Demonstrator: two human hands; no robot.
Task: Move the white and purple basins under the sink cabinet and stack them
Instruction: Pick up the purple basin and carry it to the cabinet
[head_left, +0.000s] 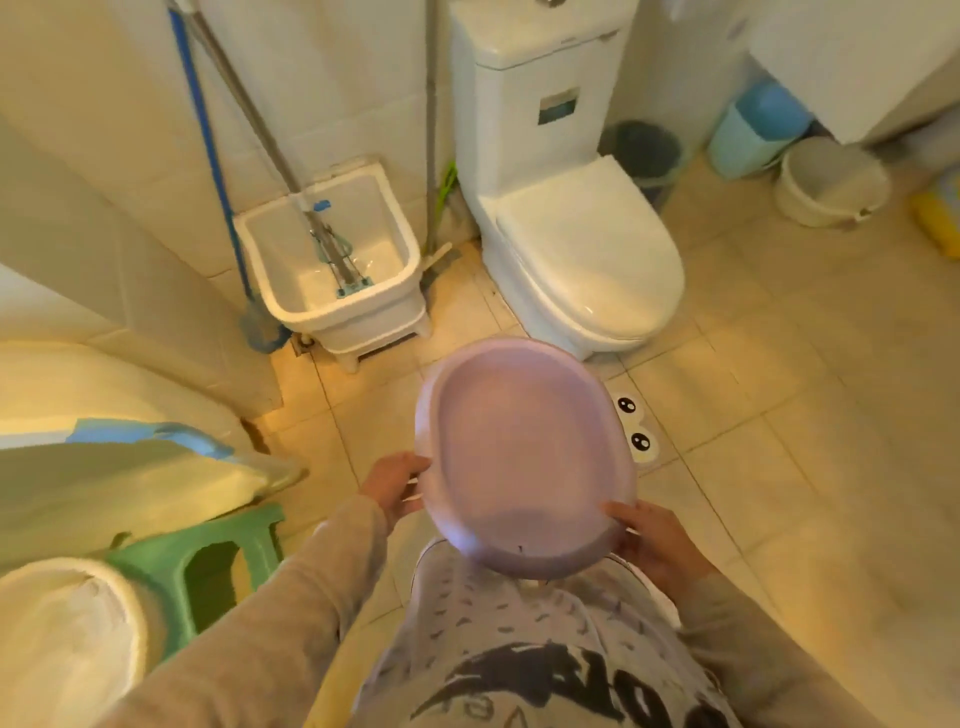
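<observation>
Presently the purple basin (524, 457) is held in the air in front of the torso, above the tiled floor (779, 415) and just short of the toilet (582, 249). It is carried by both hands on opposite sides of the near rim: the left hand (396, 486) is closed on the left edge and the right hand (652, 540) on the lower right edge, each grip wrapped around the lip, presumably so that the wide shell is kept balanced while it is carried. The open mouth is turned upward and tipped slightly toward the camera, and the oval's long axis is set running away from the body, leaning a little to the left. No white basin can be identified with certainty, nor the sink cabinet
</observation>
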